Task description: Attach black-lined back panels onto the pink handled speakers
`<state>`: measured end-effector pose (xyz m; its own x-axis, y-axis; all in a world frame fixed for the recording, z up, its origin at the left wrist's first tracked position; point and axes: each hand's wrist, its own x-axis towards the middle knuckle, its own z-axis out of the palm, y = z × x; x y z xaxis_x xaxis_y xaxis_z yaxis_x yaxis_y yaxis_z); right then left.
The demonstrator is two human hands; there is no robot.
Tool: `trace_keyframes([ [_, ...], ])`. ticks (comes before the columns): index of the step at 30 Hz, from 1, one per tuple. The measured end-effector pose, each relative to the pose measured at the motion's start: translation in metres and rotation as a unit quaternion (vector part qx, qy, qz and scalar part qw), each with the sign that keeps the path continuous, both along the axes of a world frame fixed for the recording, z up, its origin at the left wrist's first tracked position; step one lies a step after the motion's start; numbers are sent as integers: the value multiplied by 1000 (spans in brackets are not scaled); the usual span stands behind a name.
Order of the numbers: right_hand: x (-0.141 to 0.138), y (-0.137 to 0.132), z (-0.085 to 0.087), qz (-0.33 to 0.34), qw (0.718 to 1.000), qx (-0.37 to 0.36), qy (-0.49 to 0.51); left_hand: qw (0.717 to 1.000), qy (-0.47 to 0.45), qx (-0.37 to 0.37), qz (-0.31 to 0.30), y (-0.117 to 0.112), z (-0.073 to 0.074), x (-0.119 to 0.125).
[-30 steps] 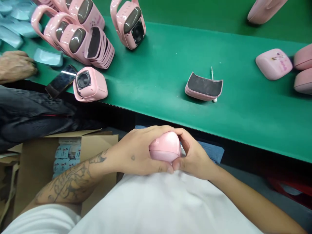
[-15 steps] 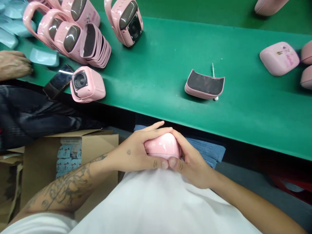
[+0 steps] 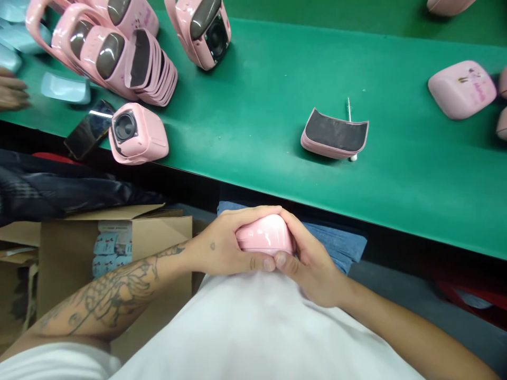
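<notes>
A glossy pink speaker housing [image 3: 266,235] is held close against my white shirt, just below the table edge. My left hand [image 3: 233,245] wraps its left side, thumb along the lower edge. Around its right side curls my right hand [image 3: 307,253], the two thumbs almost meeting in front. Both hands are closed on it, and its underside is hidden. Beyond them on the green table [image 3: 253,137] lies a small stack of curved dark-faced panels with pink edges [image 3: 336,134], with a thin white swab-like stick [image 3: 349,110] partly under it.
At left stand pink speakers [image 3: 105,58], stacked panels [image 3: 154,68], a lone speaker [image 3: 138,134], a phone [image 3: 89,130] and a blue curved piece [image 3: 65,88]. Another person's hand [image 3: 11,91] is at the left edge. Pink housings [image 3: 462,89] lie right; an open carton [image 3: 162,243] stands below left.
My left fingers have come down flatter onto the pink housing. The other person's hand has shifted left. The whole view has shifted slightly.
</notes>
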<state>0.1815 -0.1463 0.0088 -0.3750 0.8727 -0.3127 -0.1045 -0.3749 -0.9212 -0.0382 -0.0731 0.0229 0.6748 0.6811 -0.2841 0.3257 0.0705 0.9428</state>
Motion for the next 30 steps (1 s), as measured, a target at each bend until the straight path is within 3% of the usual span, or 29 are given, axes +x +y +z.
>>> trace_keyframes([
  [7, 4, 0, 10, -15, 998, -42, 40, 999, -31, 36, 21, -5, 5, 5],
  [11, 5, -6, 12, -27, 999, -23, 39, 994, -65, 83, 9, -7, 7, 8],
  [17, 5, -18, 10, -51, 998, 16, 14, 994, -52, 90, -17, -19, 12, 12],
  [20, 8, -16, 8, -44, 999, 7, 26, 997, -10, 67, -24, -15, 17, 13],
  [24, 14, -4, -2, -48, 996, -44, 60, 996, 50, 17, -75, 8, 21, 13],
  [27, 22, -1, -14, -59, 993, -57, 85, 992, 92, -11, -81, 21, 16, 11],
  [30, 33, -5, -23, -65, 995, -42, 59, 996, 67, -37, -53, 21, 6, 14],
])
